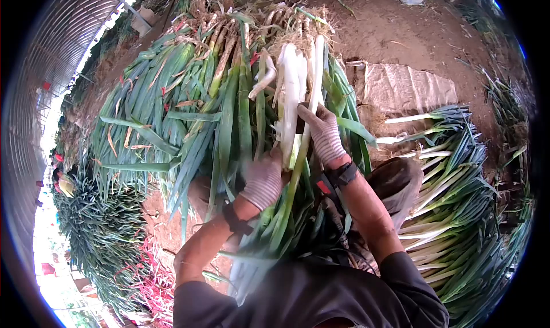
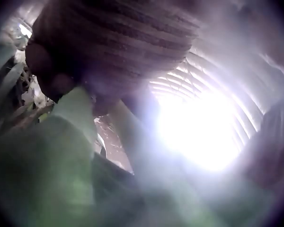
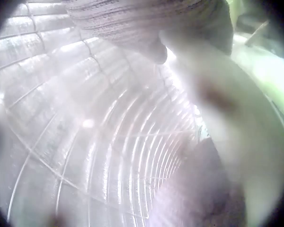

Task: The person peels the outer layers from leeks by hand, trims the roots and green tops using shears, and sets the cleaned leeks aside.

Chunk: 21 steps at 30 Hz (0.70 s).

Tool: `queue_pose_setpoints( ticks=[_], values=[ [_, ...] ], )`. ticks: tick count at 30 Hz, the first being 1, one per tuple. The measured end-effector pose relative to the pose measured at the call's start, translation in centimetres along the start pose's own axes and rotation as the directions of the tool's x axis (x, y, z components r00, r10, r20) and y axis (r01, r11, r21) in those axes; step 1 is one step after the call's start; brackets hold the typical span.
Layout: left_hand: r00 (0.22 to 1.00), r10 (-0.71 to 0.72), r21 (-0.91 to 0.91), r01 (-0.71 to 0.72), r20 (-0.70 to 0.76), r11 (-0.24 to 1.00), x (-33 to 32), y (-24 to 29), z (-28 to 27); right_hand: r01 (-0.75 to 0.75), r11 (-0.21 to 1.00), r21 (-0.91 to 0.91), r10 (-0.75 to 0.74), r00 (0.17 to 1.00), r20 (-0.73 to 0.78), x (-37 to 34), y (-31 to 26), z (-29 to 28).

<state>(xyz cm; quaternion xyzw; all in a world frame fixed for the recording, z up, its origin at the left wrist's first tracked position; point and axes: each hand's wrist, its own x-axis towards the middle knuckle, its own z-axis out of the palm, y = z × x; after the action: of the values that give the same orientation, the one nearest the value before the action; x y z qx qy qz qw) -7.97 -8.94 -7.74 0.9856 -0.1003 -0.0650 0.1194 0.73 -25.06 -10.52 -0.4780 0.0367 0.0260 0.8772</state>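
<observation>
In the head view a striped-gloved left hand (image 1: 263, 182), slightly blurred, grips several thick leeks (image 1: 293, 79) low down, their white shanks pointing away from the person. The left wrist view shows that glove (image 2: 109, 42) curled above broad green leek leaves (image 2: 71, 127). To its right, the gloved right hand (image 1: 323, 134) pinches one long leek (image 1: 316, 70) at its pale shank, beside the others. This leek's green part slants down past the left hand. Up close in the right wrist view, the fingers (image 3: 199, 23) wrap its pale stalk (image 3: 246, 127).
A big heap of untrimmed leeks (image 1: 166, 99) with dry roots lies ahead and left. White-shanked leeks (image 1: 452, 196) are stacked at the right, below a tan sheet (image 1: 407, 90) on the dirt floor. Further leeks (image 1: 103, 225) and red strips (image 1: 154, 276) lie at lower left.
</observation>
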Motion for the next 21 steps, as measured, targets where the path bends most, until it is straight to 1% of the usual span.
queue_pose_setpoints(
  ticks=[1,3,4,7,8,9,10,11,12,13,14,15,16,17,19,20,21],
  values=[
    [0.999,0.012,0.028,-0.012,0.034,1.000,-0.3,0.4,0.1,0.002,1.000,0.022,-0.002,1.000,-0.003,0.3,0.0,-0.1],
    [0.994,0.036,0.085,-0.045,0.100,0.995,-0.4,1.2,0.2,-0.062,0.996,-0.064,0.060,0.998,-0.033,0.9,-0.1,-0.2],
    [0.993,0.075,0.078,-0.082,0.086,0.994,-0.6,1.5,0.0,-0.066,0.995,-0.079,0.065,0.998,-0.024,0.9,-0.1,-0.4],
    [0.964,0.248,-0.084,-0.241,0.091,0.967,0.5,-0.7,0.0,-0.080,0.997,0.002,0.080,0.997,0.013,1.0,-0.2,-0.9],
    [0.965,0.235,-0.164,-0.215,0.118,0.963,0.9,-0.9,-0.9,-0.116,0.993,0.038,0.115,0.993,0.023,0.7,-0.6,-0.9],
    [0.964,0.185,-0.356,-0.107,0.192,0.928,1.3,-2.0,-0.8,-0.150,0.986,0.075,0.148,0.988,0.034,0.4,-1.3,-0.9],
    [0.951,0.150,-0.524,0.015,0.271,0.852,2.0,-3.5,-0.3,-0.183,0.977,0.111,0.179,0.983,0.046,0.3,-1.8,-1.0],
    [0.927,0.130,-0.660,0.148,0.352,0.736,2.5,-4.4,-0.2,-0.165,0.981,0.103,0.160,0.986,0.051,0.2,-1.8,-1.3],
    [0.900,0.045,-0.702,0.305,0.433,0.644,2.8,-4.1,-1.6,-0.148,0.985,0.094,0.143,0.988,0.060,0.2,-1.6,-1.6],
    [0.979,0.084,-0.548,0.033,0.187,0.836,4.1,-6.7,-0.1,-0.132,0.988,0.086,0.126,0.989,0.071,0.3,-1.2,-2.0],
    [0.994,-0.055,-0.232,0.075,0.091,0.970,6.2,-7.5,-1.0,-0.135,0.990,0.042,0.131,0.987,0.090,0.5,-0.9,-2.3],
    [0.983,-0.133,-0.130,0.116,-0.128,0.985,7.3,-6.9,-3.8,-0.151,0.986,0.069,0.143,0.983,0.113,0.3,-0.8,-2.3],
    [0.943,-0.126,-0.031,0.122,-0.307,0.992,9.8,-8.2,-5.7,-0.167,0.981,0.097,0.153,0.979,0.135,0.0,-0.6,-2.3],
    [0.883,-0.257,-0.183,0.198,-0.393,0.963,12.3,-9.7,-7.5,-0.182,0.975,0.125,0.161,0.974,0.157,-0.4,-0.4,-2.2],
    [0.866,-0.281,-0.035,0.293,-0.413,0.955,16.0,-10.6,-12.0,-0.201,0.967,0.158,0.178,0.972,0.151,-0.4,0.3,-2.5],
    [0.897,-0.110,-0.025,0.110,-0.428,0.994,16.3,-9.8,-12.3,-0.245,0.954,0.172,0.218,0.962,0.163,-0.8,-0.2,-2.6],
    [0.897,0.064,-0.012,-0.076,-0.438,0.997,16.6,-8.2,-12.2,-0.291,0.938,0.188,0.260,0.950,0.173,-1.2,-0.8,-2.5]
  ],
)
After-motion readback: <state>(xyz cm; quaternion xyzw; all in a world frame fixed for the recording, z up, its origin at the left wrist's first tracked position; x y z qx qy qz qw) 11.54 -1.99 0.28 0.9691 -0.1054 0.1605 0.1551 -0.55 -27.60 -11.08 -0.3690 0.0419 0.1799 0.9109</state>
